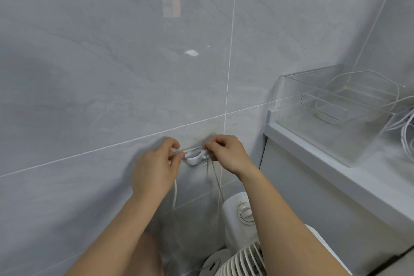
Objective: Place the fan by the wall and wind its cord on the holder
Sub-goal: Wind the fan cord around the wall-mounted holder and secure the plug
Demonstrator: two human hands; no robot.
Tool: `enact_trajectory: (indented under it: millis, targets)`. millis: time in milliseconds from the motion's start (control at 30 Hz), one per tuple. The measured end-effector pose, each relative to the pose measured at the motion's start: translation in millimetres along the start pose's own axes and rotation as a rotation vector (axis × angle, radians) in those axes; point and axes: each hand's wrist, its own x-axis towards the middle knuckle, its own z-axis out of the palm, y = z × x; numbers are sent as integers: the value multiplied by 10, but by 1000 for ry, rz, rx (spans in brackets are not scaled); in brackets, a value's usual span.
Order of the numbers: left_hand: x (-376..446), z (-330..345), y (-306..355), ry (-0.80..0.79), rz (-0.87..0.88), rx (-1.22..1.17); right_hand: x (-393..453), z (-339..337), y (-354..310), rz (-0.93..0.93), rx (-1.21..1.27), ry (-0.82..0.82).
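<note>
A small white cord holder [195,156] is stuck on the grey tiled wall. My left hand [156,168] pinches the white cord [175,192] just left of the holder, and a length of it hangs down below that hand. My right hand [226,153] pinches the cord at the holder's right side. From there the cord runs down to the white fan [240,213], which stands by the wall below, its dial on top and its grille partly behind my right forearm.
A grey cabinet with a ledge [318,161] stands to the right of the fan. On it sits a clear plastic bin [336,114], with white cables [406,127] at the far right edge. The wall is large glossy tiles.
</note>
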Motion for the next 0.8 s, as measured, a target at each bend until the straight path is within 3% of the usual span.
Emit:
enact_trajectory:
  millis: [167, 467, 600, 733, 800]
  targets:
    - [-90, 125, -144, -44, -5, 104, 0, -51, -24, 95, 219, -1]
    - [-271, 469, -165, -66, -77, 51, -107, -74, -121, 189, 325, 35]
    - [-276, 597, -116, -102, -190, -52, -89, -105, -76, 217, -1, 90]
    - [-281, 780, -47, -183, -310, -132, -102, -79, 13, 395, -313, -188]
    - [-304, 868, -13, -204, -339, -136, -92, -49, 97, 399, -445, -268]
